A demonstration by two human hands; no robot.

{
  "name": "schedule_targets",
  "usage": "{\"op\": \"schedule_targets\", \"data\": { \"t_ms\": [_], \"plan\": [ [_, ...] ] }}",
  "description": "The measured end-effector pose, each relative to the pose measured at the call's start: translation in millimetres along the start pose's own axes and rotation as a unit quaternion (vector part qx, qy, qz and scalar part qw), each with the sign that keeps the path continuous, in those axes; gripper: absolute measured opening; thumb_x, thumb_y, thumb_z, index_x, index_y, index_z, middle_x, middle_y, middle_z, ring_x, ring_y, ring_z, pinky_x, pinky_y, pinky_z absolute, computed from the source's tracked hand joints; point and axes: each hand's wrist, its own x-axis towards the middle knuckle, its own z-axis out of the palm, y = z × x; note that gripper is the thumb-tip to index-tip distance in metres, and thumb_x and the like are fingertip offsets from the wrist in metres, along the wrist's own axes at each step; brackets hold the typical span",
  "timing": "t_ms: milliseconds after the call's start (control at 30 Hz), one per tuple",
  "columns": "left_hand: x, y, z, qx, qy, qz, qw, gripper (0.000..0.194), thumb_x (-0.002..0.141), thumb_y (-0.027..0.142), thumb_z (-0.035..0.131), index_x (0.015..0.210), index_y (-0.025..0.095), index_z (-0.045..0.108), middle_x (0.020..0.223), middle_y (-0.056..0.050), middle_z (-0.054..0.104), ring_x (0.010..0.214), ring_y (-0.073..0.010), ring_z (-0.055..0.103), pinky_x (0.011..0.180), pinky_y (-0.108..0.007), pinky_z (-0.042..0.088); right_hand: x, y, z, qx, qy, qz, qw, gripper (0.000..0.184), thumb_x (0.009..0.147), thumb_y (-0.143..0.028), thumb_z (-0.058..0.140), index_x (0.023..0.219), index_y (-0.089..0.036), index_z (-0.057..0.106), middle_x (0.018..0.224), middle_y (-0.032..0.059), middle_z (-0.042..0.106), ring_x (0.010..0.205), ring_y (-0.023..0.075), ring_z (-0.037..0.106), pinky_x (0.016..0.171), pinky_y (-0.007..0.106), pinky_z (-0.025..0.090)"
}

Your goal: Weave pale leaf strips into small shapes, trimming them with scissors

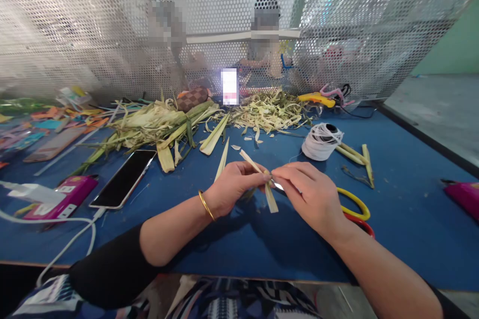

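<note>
The left hand (235, 183) pinches a pale leaf strip (272, 202); the right hand (316, 194), its fingers (291, 177) drawn together, seems also touching it, above the blue worktop (224, 249).

From here I've got L forearm (175, 232) & R forearm (385, 264) angled inward; L grip (232, 187) pinched, thumb extended; R grip (314, 194) palm-down, fingertips tog., v. near L thumb.
</note>
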Motion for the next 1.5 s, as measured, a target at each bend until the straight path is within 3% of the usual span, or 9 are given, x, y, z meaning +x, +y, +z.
{"op": "schedule_targets", "data": {
  "t_ms": [267, 467, 533, 733, 833, 1033, 1200, 1333, 1500],
  "plan": [
    [-2.5, 8.7, -1.8, 0.271, 0.011, 0.12, 0.955, 0.007, 0.069, 0.02, 0.065, 0.071, 0.014, 0.068, 0.066, -0.002, 0.065, 0.062, -0.012, 0.057, 0.061, -0.021, 0.045, 7.4, -4.0, -4.7, 0.171, -0.12, 0.238, 0.949, 0.014, 0.08, -0.025, 0.056, 0.069, -0.02, 0.062, 0.061, -0.0003, 0.06, 0.056, 0.0134, 0.051, 0.053, 0.025, 0.036],
    [-5.7, 11.6, -1.0, 0.332, -0.014, 0.146, 0.932, 0.008, 0.068, 0.016, 0.06, 0.073, 0.014, 0.067, 0.066, -0.001, 0.064, 0.062, -0.011, 0.055, 0.061, -0.021, 0.043, 12.9, 0.8, -1.7, 0.496, -0.199, 0.476, 0.699, 0.016, 0.062, -0.031, 0.065, 0.061, -0.017, 0.057, 0.049, -0.0043, 0.051, 0.039, 0.0058, 0.033, 0.042, 0.023, 0.024],
    [-5.3, 11.5, -0.3, 0.292, -0.008, 0.128, 0.948, 0.006, 0.067, 0.016, 0.061, 0.07, 0.014, 0.065, 0.066, 0.0, 0.063, 0.062, -0.0106, 0.054, 0.062, -0.021, 0.043, 12.6, -0.8, -0.4, 0.532, -0.19, 0.49, 0.664, 0.02, 0.063, -0.034, 0.066, 0.062, -0.017, 0.056, 0.05, -0.0044, 0.051, 0.037, 0.0053, 0.034, 0.043, 0.023, 0.027],
    [0.0, 7.8, -2.1, 0.082, 0.007, 0.023, 0.996, 0.012, 0.064, 0.025, 0.067, 0.067, 0.013, 0.064, 0.061, 0.0, 0.061, 0.058, -0.0095, 0.052, 0.06, -0.022, 0.04, 6.9, -4.9, -3.2, 0.231, -0.09, 0.211, 0.945, 0.018, 0.084, -0.027, 0.057, 0.1, -0.02, 0.063, 0.079, 0.0033, 0.067, 0.066, 0.015, 0.059, 0.062, 0.028, 0.044],
    [0.0, 7.1, -3.0, 0.036, -0.003, -0.016, 0.999, 0.017, 0.061, 0.028, 0.071, 0.064, 0.013, 0.064, 0.06, -0.001, 0.062, 0.058, -0.0098, 0.052, 0.059, -0.022, 0.039, 3.8, -1.4, -2.7, 0.045, -0.05, 0.007, 0.998, 0.019, 0.09, -0.017, 0.049, 0.096, -0.02, 0.066, 0.086, 0.0056, 0.068, 0.075, 0.0159, 0.059, 0.07, 0.029, 0.043],
    [-1.4, 9.4, -2.1, 0.029, -0.02, -0.056, 0.998, 0.02, 0.06, 0.031, 0.074, 0.064, 0.013, 0.064, 0.061, -0.001, 0.063, 0.056, -0.0091, 0.052, 0.057, -0.022, 0.039, 3.4, -0.2, -3.0, -0.093, -0.007, -0.085, 0.992, 0.023, 0.092, -0.014, 0.046, 0.084, -0.019, 0.067, 0.08, 0.0049, 0.066, 0.069, 0.0133, 0.055, 0.068, 0.028, 0.038],
    [-0.9, 11.5, -4.4, 0.122, -0.04, 0.031, 0.991, 0.015, 0.064, 0.026, 0.07, 0.07, 0.013, 0.064, 0.063, 0.0, 0.062, 0.058, -0.0096, 0.053, 0.06, -0.022, 0.043, 7.7, -6.8, -4.5, 0.058, -0.074, 0.12, 0.988, 0.025, 0.089, -0.025, 0.048, 0.069, -0.018, 0.062, 0.066, 0.0014, 0.058, 0.061, 0.013, 0.048, 0.061, 0.028, 0.033],
    [-4.4, 8.8, -2.2, 0.259, 0.005, 0.142, 0.955, 0.009, 0.068, 0.02, 0.064, 0.073, 0.013, 0.066, 0.066, -0.001, 0.064, 0.063, -0.0111, 0.056, 0.062, -0.022, 0.044, 12.7, -7.3, 2.7, 0.344, -0.149, 0.4, 0.836, 0.028, 0.076, -0.04, 0.057, 0.059, -0.018, 0.054, 0.049, -0.0047, 0.04, 0.048, 0.0098, 0.034, 0.046, 0.025, 0.023],
    [-6.8, 5.2, 3.1, 0.311, 0.072, 0.171, 0.932, 0.01, 0.069, 0.018, 0.058, 0.07, 0.014, 0.067, 0.064, -0.001, 0.064, 0.061, -0.0109, 0.055, 0.061, -0.021, 0.044, 15.4, -6.8, 11.0, 0.502, -0.147, 0.476, 0.707, 0.032, 0.066, -0.045, 0.065, 0.054, -0.018, 0.051, 0.048, -0.0064, 0.036, 0.044, 0.0075, 0.029, 0.042, 0.023, 0.021]
  ]
}}
